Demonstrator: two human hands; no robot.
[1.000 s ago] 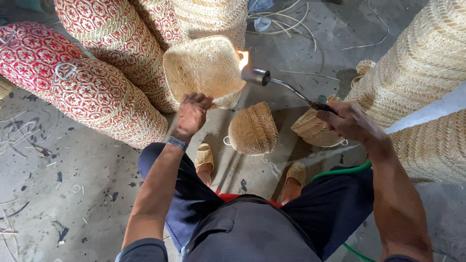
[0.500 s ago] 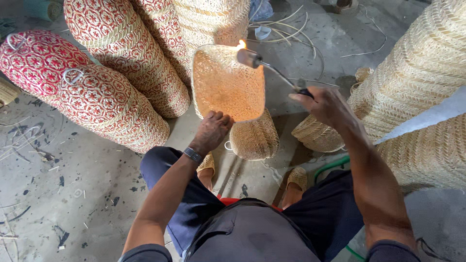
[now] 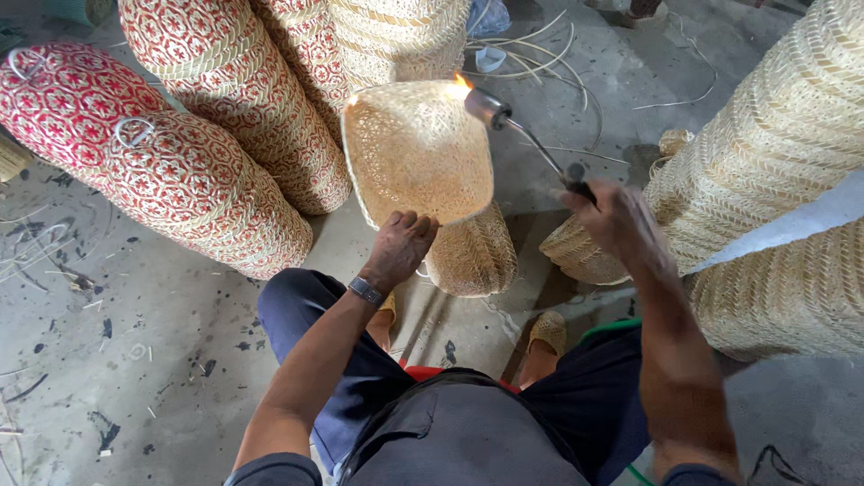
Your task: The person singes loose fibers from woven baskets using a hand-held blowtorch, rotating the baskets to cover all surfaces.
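Observation:
My left hand (image 3: 401,245) grips the lower edge of a pale woven basket (image 3: 416,153) and holds it up, tilted, in front of me. My right hand (image 3: 617,219) holds a gas torch (image 3: 526,139) by its handle. The torch's metal nozzle points at the basket's upper right corner, where a small flame (image 3: 462,82) burns against the weave. A watch sits on my left wrist.
Stacks of red-and-white patterned baskets (image 3: 193,157) lie at the left. Tall stacks of plain woven baskets (image 3: 774,162) stand at the right. More plain baskets (image 3: 472,256) lie on the concrete floor by my sandalled feet. A green hose (image 3: 612,328) runs near my right leg.
My left hand has turned and raised the basket, so that its open side faces me. The torch has swung up to the basket's top right corner.

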